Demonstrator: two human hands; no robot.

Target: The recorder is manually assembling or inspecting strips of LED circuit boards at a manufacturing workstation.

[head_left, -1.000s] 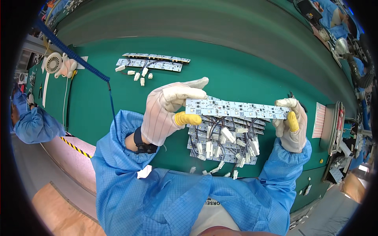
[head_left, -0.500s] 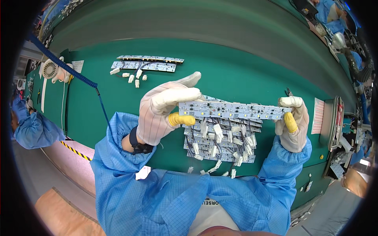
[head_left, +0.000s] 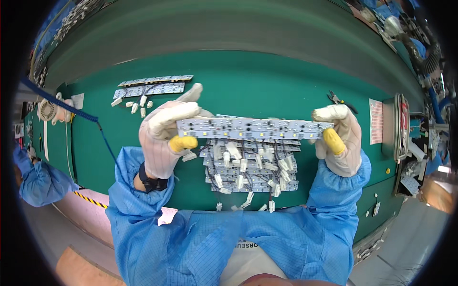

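Between my two gloved hands a long white LED circuit board (head_left: 255, 128) is held up level, its small yellow LEDs and dark parts facing me. My left hand (head_left: 167, 131) pinches its left end with a yellow-tipped thumb below and fingers behind. At the other end, my right hand (head_left: 339, 136) grips it the same way. Beneath and nearer to me lies a pile of similar LED boards (head_left: 281, 183), partly hidden by the held one. Dark wires with white connectors (head_left: 243, 164) spread over that pile.
On the green table (head_left: 248, 71), more LED boards (head_left: 150, 89) lie at the far left. Pliers (head_left: 339, 100) rest beyond my right hand, near a printed sheet (head_left: 376, 121) and a metal-edged tray (head_left: 396, 126). A small fan (head_left: 49, 109) and a blue coiled cord (head_left: 62, 102) are at left.
The view has shifted a little. The held board has turned from sloping down at its right end to nearly level. Both hands keep their grip, and the pliers now show more fully.
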